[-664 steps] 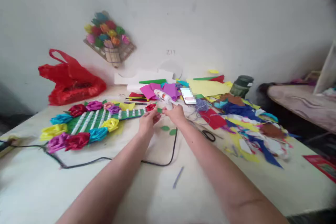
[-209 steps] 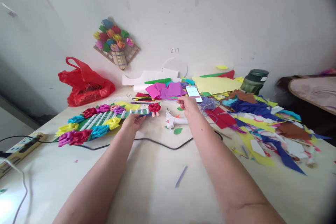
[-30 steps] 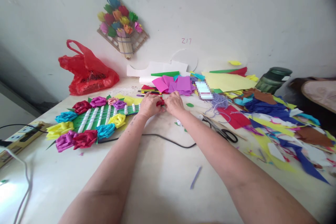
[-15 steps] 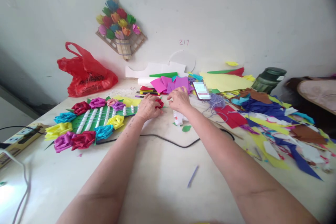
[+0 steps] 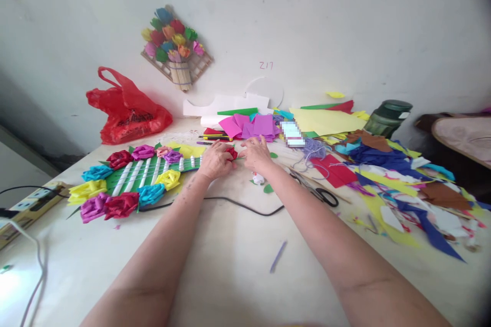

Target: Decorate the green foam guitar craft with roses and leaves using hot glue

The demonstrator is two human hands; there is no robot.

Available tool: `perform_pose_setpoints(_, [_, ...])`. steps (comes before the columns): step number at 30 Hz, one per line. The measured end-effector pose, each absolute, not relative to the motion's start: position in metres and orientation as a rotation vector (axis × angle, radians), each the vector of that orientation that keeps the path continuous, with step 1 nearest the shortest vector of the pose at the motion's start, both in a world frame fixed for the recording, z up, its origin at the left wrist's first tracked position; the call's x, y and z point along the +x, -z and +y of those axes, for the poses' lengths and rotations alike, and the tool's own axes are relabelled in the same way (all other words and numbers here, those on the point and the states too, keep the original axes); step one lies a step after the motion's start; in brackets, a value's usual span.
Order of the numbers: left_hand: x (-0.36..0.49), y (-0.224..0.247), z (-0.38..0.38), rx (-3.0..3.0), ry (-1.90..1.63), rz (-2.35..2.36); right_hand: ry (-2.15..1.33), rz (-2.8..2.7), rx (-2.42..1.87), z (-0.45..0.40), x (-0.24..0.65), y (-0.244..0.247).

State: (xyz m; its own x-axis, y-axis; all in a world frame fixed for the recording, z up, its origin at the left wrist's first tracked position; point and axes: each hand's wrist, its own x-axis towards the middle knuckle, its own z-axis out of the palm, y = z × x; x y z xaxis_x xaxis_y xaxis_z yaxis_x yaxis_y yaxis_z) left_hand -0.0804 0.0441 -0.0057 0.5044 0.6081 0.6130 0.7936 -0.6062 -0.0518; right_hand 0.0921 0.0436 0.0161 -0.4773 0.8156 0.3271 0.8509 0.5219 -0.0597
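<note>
A green guitar-shaped piece [image 5: 134, 176] with white strips lies at the left, edged with crumpled paper flowers in several colours. My left hand [image 5: 217, 160] rests over the right end of its neck, fingers bent against a red flower [image 5: 231, 153]. What its fingertips grip is partly hidden. Just right of that flower my right hand [image 5: 255, 154] has its fingertips close together, near a thin green tip; whether they pinch it is too small to tell. Below my right hand lie a small white object [image 5: 258, 179] and a green paper leaf [image 5: 268, 189].
Black-handled scissors [image 5: 326, 196] lie beside my right forearm, and a black cable [image 5: 233, 203] crosses under both arms. Paper scraps [image 5: 383, 158], purple yarn [image 5: 314, 148] and a phone [image 5: 292, 134] are to the right. A red bag [image 5: 130, 112] stands back left, a green jar [image 5: 388, 118] back right.
My right hand has moved slightly left, closer to the red flower. My left hand stays at the neck. The scissors' black handles now show beside my right forearm. The view has shifted a little.
</note>
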Motion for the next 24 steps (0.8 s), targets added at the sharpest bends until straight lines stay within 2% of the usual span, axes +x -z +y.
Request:
perform_pose_setpoints(18, [-0.0807,0.0031,0.0391,-2.486,0.741,-1.173,0.431,-2.616,-1.207,0.0412,0.0826,-0.0176])
perform_pose_setpoints(24, [-0.0816,0.0027,0.0398,-2.491,0.694,-1.134,0.367,-2.515,-1.243,0.0419,0.0860,-0.0216])
